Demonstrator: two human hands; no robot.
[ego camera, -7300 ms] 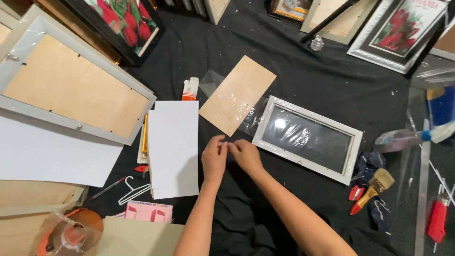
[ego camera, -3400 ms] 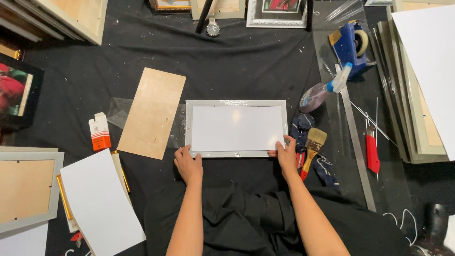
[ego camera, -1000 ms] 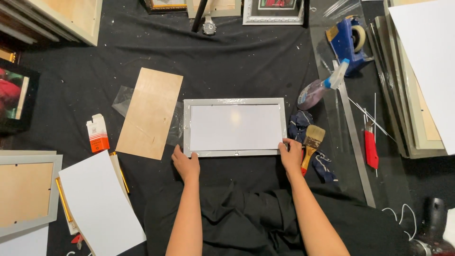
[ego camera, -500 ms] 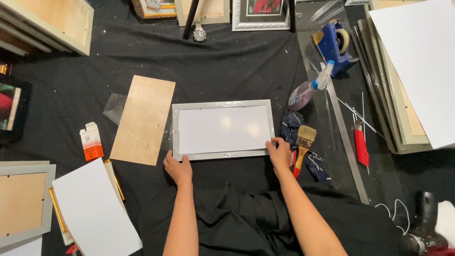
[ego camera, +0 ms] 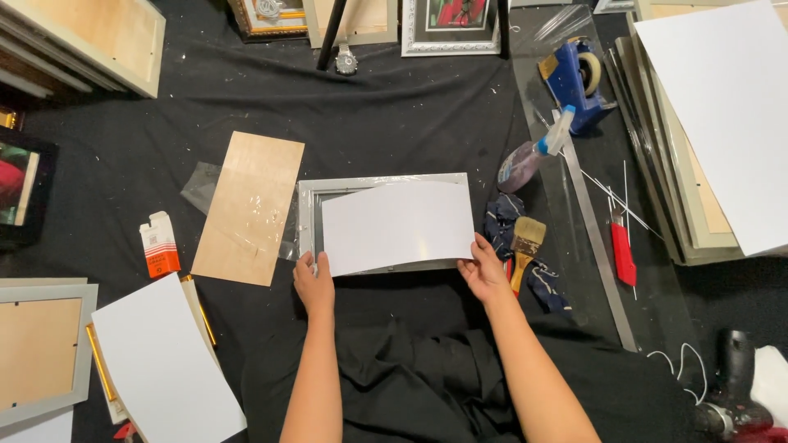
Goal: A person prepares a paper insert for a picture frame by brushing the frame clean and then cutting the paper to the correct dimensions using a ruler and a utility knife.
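Observation:
A silver picture frame point(ego camera: 305, 215) lies face down on the black cloth in front of me. A white sheet point(ego camera: 398, 226) is lifted out of it, shifted right and bowed upward. My right hand point(ego camera: 484, 269) pinches the sheet's lower right corner. My left hand point(ego camera: 313, 283) rests on the frame's lower left corner, fingers at the sheet's near left edge. A plywood backing board point(ego camera: 249, 207) lies just left of the frame, with clear plastic wrap under it.
A paintbrush point(ego camera: 525, 242) and dark rag point(ego camera: 502, 221) lie right of the frame, then a spray bottle point(ego camera: 532, 156), metal ruler point(ego camera: 593, 234), red knife point(ego camera: 623, 253) and blue tape dispenser point(ego camera: 578, 78). White boards point(ego camera: 722, 115) and frames point(ego camera: 41, 344) ring the cloth.
The white sheet, lying flat inside the frame before, is now lifted and slid to the right by my right hand. My left hand moved up onto the frame's corner.

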